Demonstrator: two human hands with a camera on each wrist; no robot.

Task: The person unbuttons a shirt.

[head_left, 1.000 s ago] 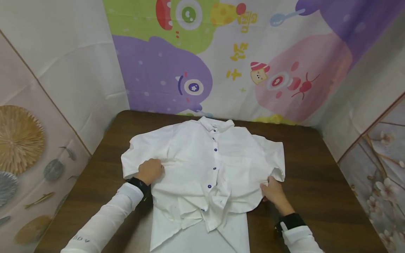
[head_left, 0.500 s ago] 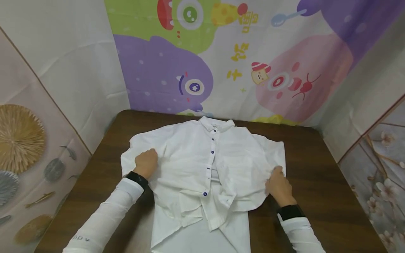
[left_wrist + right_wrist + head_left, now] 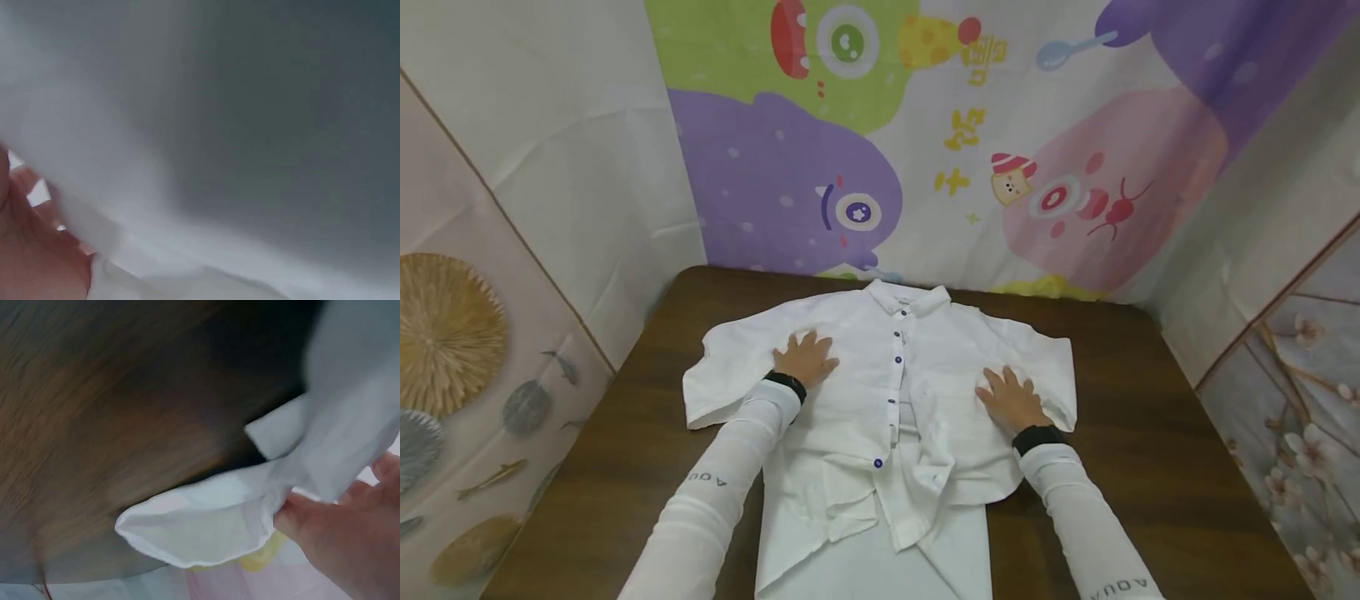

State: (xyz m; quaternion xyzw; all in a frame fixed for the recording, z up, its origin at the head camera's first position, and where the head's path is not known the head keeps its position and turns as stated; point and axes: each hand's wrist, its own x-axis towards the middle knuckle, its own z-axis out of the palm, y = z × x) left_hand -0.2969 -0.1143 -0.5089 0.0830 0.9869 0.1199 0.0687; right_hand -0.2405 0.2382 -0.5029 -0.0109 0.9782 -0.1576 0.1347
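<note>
A white short-sleeved shirt with dark blue buttons lies front up, collar at the far side, its lower front bunched in folds. My left hand rests on the shirt's left half with fingers spread. On the right half, below the sleeve, my right hand lies with fingers spread too. Close white cloth fills most of the left wrist view, with my palm at its lower left. In the right wrist view a sleeve opening shows beside my thumb.
The shirt is on a dark brown wooden table. A cartoon-printed curtain hangs along the table's far edge. Patterned panels stand at both sides. The shirt's tail reaches the near edge of the view.
Both hands have let go of the shirt's sides and moved inward onto its front, fingers now spread. The front placket has shifted a little left and gapes in the lower middle.
</note>
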